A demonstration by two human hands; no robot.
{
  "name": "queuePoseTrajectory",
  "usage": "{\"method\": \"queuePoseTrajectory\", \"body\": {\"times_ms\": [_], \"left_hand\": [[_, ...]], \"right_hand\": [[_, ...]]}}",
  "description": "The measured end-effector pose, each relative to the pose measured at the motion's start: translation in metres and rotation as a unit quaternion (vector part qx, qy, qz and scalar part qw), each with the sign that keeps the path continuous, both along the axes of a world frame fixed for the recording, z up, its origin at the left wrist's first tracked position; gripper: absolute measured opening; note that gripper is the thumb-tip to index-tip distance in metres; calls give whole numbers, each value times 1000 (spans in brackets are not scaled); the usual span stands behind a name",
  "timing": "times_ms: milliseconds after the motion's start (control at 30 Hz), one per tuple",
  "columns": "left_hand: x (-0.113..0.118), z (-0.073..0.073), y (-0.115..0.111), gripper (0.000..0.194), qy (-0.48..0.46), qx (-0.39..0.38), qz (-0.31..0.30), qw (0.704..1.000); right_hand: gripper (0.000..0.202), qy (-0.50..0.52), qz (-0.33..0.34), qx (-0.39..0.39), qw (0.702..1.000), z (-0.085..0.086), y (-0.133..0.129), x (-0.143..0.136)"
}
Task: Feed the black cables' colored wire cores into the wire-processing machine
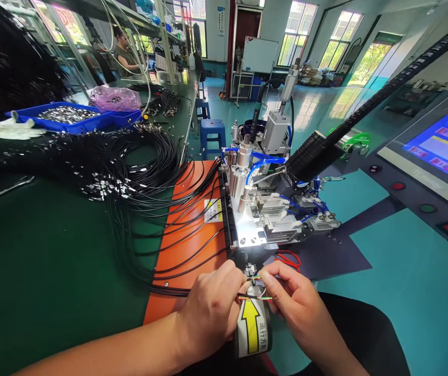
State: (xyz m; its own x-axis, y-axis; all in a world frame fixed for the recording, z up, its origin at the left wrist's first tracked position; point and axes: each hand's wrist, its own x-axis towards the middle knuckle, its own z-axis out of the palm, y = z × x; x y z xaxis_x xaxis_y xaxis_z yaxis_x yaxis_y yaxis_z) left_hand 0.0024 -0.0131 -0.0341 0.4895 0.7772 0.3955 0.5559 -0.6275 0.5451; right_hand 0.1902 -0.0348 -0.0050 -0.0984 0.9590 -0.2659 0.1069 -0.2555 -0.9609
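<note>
Black cables (169, 290) run from the left across the orange plate (192, 235) into my left hand (216, 303), whose fingers are closed on them. Thin coloured wires (265, 298) stick out of the black cable ends between my hands. My right hand (294, 300) pinches wire ends between thumb and fingers. Both hands are just in front of the metal machine (247, 219), above a round part with a yellow arrow (251, 324).
A large bundle of black cables (145, 167) lies on the green table (51, 261). Behind it are a blue tray (79, 125) of small metal parts and white gloves (12, 129). A control screen (443, 146) stands at the right. A person (124, 52) sits at the back left.
</note>
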Motion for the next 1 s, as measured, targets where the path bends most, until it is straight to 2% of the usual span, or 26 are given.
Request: {"method": "queuePoseTrajectory", "body": {"times_ms": [167, 367, 600, 767, 1000], "left_hand": [[1, 1, 1, 20, 5, 19, -2, 1000], [2, 1, 2, 21, 1, 37, -5, 999], [0, 1, 2, 20, 30, 29, -15, 999], [0, 2, 2, 22, 69, 45, -28, 996], [0, 2, 4, 25, 67, 52, -32, 996]], "right_hand": [[18, 37, -2, 3, 999, -7, 3, -1], [12, -43, 18, 63, 997, -11, 5, -1], [8, -150, -61, 177, 971, -14, -6, 5], [9, -187, -48, 225, 955, -14, -8, 4], [16, -195, -21, 273, 942, -17, -5, 7]]}}
